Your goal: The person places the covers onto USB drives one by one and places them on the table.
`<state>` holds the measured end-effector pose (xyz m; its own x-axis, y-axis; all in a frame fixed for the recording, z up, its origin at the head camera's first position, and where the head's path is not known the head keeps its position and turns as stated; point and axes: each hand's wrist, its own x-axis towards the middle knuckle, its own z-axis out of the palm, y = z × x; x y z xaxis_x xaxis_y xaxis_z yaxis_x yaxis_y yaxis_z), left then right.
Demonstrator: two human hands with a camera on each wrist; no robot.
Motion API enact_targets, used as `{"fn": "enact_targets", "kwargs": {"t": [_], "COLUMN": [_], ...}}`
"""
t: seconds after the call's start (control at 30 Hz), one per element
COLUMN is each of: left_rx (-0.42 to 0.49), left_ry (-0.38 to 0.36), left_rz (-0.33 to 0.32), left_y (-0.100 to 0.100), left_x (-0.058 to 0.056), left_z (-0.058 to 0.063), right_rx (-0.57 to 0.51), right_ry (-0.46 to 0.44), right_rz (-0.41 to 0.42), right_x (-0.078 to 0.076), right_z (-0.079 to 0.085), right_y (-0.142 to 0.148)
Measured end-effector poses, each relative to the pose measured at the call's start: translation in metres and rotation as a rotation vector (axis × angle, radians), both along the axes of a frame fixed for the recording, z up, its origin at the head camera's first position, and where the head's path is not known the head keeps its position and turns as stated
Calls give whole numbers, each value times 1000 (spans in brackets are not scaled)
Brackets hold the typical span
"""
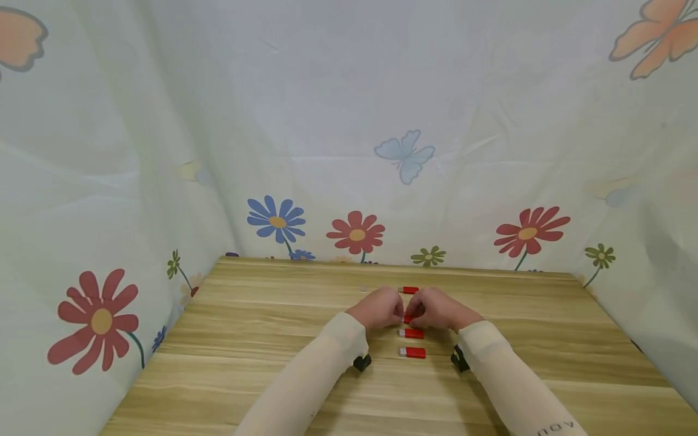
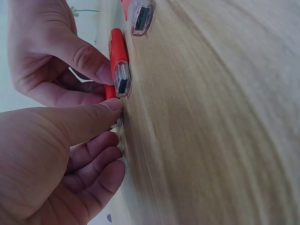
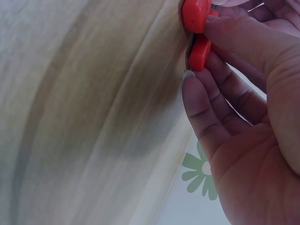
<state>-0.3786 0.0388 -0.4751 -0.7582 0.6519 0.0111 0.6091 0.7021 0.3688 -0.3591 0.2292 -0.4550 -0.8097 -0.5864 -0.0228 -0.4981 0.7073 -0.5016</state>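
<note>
On the wooden table, red USB flash drives with clear caps lie in a column. My left hand [image 1: 380,307] pinches the clear-capped end of one USB flash drive [image 2: 109,91] between thumb and fingers. From the other side my right hand [image 1: 439,309] holds the red body of that same drive [image 3: 200,55]. Both hands stay low, close over the tabletop, and their fingers cover most of the held drive. Just nearer than it lies another drive [image 1: 411,333], by the right thumb. The nearest drive [image 1: 412,352] of the column lies below that one.
Beyond the hands lies a further red drive [image 1: 409,290], with a small clear piece [image 1: 363,289] to its left. The wooden tabletop [image 1: 272,339] runs back to a flowered curtain [image 1: 327,121], which also hangs at both sides. Dark wrist devices [image 1: 362,363] sit under the sleeves.
</note>
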Motion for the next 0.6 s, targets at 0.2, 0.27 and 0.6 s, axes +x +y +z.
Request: {"fn": "enact_targets", "kwargs": {"t": [0.2, 0.27, 0.6], "left_rx": [-13, -20, 1], "left_ry": [-7, -6, 14], "left_rz": [7, 6, 68], "left_y": [0, 0, -17], "left_x": [-3, -4, -20], "left_z": [0, -1, 10], "right_rx": [0, -1, 16], "right_ry": [-1, 2, 25], "right_rz": [1, 4, -96], "right_x": [-1, -1, -8], "right_z": [1, 1, 13], "right_y": [0, 0, -1]}}
